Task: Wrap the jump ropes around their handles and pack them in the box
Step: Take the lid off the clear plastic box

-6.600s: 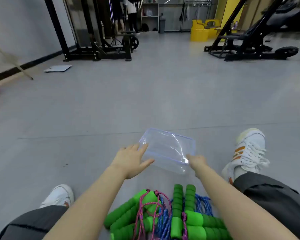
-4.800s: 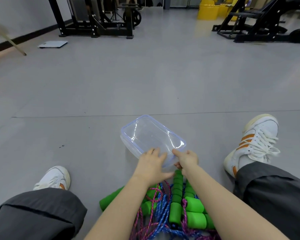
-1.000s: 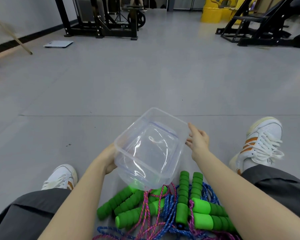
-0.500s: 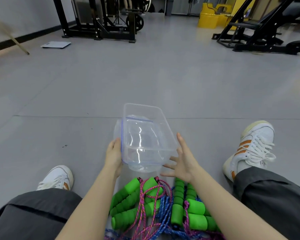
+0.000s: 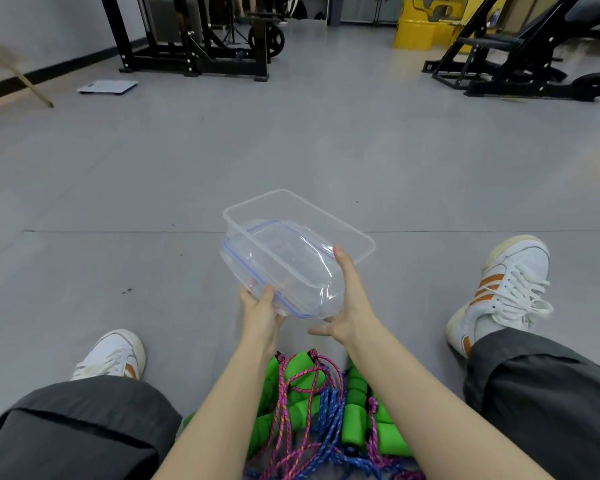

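A clear plastic box (image 5: 326,220) is held open side up above the grey floor, with its blue-sealed clear lid (image 5: 244,237) nested under it. My left hand (image 5: 262,313) grips the near left corner of box and lid. My right hand (image 5: 352,303) lies flat against the near right side, fingers straight and thumb spread. Several jump ropes (image 5: 312,427) lie in a tangled pile between my legs, with pink and blue cords looped over green foam handles (image 5: 355,424). My forearms hide part of the pile.
My legs in dark trousers and white shoes (image 5: 499,289) flank the pile. Black gym racks (image 5: 194,39) and a bench frame (image 5: 499,64) stand at the back, with a yellow bucket (image 5: 420,26), a floor scale (image 5: 108,87) and a wooden stick (image 5: 21,77).
The box has turned from lengthwise to slanting right and sits lower. My right hand, open beside it half a second ago, now presses its right side. My left hand moved to the near corner.
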A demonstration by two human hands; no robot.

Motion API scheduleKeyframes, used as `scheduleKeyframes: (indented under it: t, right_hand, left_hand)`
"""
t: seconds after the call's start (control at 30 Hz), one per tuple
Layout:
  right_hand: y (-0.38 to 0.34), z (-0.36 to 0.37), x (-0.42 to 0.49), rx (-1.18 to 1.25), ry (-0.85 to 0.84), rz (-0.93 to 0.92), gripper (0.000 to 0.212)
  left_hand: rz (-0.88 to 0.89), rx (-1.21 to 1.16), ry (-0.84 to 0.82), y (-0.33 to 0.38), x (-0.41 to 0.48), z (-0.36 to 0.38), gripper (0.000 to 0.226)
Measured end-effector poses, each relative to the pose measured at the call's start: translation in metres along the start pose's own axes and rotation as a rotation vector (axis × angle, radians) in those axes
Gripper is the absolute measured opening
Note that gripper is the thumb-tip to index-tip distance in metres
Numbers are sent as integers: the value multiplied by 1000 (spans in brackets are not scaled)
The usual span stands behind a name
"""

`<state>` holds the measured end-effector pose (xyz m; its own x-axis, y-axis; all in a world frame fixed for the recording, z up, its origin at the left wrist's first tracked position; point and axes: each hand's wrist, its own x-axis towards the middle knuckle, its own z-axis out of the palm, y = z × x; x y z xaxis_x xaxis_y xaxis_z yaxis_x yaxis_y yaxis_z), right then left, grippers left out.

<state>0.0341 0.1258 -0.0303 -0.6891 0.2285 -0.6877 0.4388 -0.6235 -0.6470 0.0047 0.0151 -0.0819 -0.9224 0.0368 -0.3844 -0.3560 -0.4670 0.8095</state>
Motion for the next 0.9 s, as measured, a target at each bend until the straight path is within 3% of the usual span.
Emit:
scheduleKeyframes:
  t: [0.1,0.13,0.37,0.53,0.7,0.8,0.9]
  right_hand:
    - [1,-7,6,61,54,-39,84]
    - [2,-11,9,94,46,-39,75]
    - [-1,-35,21,86,45,-96,63]
    - [-18,-52,30,-155,31,-111,57]
    - [-18,-47,48,-418,3,-92,23]
    - [-11,-42,61,-526,4,-65,21]
    - [-6,-47,73,-572,66,-37,29]
  left_hand:
    - [-14,44,-50,-6,-4,4,37]
    - [-23,57,-61,-8,-5,5,39]
    - [-86,149,-156,-12,-1,-5,56]
    - [-74,121,-12,17,10,-23,72]
    - [-193,344,22,28,19,-40,70]
    - [-288,400,91,23,28,-47,78]
    - [-210,427,214,18,46,-53,101]
